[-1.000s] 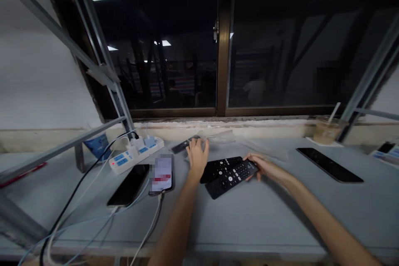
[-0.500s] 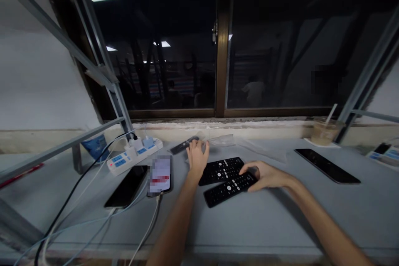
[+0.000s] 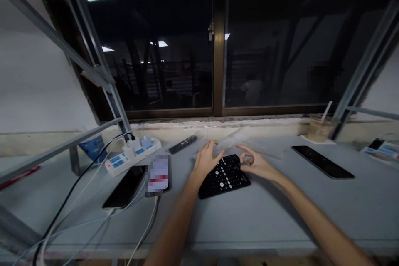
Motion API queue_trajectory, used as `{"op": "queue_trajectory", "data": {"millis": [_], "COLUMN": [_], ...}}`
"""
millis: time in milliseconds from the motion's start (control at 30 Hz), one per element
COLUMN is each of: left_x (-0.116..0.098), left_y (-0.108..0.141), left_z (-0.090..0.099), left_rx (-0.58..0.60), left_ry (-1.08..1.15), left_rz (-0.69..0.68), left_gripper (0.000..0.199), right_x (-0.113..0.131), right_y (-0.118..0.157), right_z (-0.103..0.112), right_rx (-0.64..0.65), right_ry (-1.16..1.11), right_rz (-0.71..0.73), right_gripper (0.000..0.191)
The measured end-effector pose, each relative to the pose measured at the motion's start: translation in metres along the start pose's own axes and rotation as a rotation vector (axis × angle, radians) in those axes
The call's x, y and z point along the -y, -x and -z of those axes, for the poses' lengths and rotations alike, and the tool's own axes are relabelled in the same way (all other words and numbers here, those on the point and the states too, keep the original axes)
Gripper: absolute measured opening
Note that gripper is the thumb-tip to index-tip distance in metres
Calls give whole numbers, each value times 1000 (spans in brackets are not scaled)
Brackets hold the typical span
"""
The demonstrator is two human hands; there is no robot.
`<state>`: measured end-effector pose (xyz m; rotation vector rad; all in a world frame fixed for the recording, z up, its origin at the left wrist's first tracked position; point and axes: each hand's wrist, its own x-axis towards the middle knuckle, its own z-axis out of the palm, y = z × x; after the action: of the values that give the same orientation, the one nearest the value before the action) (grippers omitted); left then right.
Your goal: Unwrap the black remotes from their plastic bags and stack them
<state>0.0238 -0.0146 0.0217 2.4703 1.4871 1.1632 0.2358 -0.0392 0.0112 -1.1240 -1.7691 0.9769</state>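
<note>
Black remote controls (image 3: 226, 183) with pale round buttons lie side by side, edges together, on the grey table. My left hand (image 3: 206, 160) is over their far left end, thumb and fingers apart. At their right end is my right hand (image 3: 257, 165), index finger stretched out and the other fingers loosely bent; I see nothing held in it. A crumpled clear plastic bag (image 3: 238, 138) lies just beyond both hands. Another remote in a clear sleeve (image 3: 183, 144) lies farther left, apart from my hands.
On the left are a white power strip (image 3: 134, 156) with plugs and cables, a dark phone (image 3: 124, 189), a lit phone (image 3: 158, 174) and a blue container (image 3: 93, 148). On the right lie a black tablet-like device (image 3: 322, 162) and a drink cup with a straw (image 3: 321, 129). Metal frame posts stand at both sides.
The front remote has been brought against the others, so they now line up. My right hand has let go of it and moved away from the table edge. My left hand has shifted right.
</note>
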Motion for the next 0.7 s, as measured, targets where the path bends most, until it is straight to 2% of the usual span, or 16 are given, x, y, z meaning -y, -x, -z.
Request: {"op": "queue_trajectory", "data": {"millis": [67, 167, 300, 433, 567, 700], "left_x": [-7, -19, -28, -20, -6, -4], "left_y": [4, 9, 9, 4, 1, 2], "left_z": [0, 3, 5, 7, 9, 7], "left_rx": [47, 102, 115, 62, 71, 152], "left_ry": [14, 19, -31, -107, -132, -76], "left_rz": [-51, -106, -123, -54, 57, 16], "left_gripper": [33, 35, 26, 26, 34, 38], "right_x": [4, 10, 11, 4, -1, -3], "right_y": [-1, -2, -3, -5, -7, -10], "right_z": [1, 3, 7, 15, 21, 25], "right_rx": [-147, -285, -303, -353, -433, -439], "right_ry": [-67, -144, -258, -254, -247, -275], "right_rz": [-28, -95, -47, -38, -89, -160], "right_gripper": [52, 51, 53, 51, 50, 45]}}
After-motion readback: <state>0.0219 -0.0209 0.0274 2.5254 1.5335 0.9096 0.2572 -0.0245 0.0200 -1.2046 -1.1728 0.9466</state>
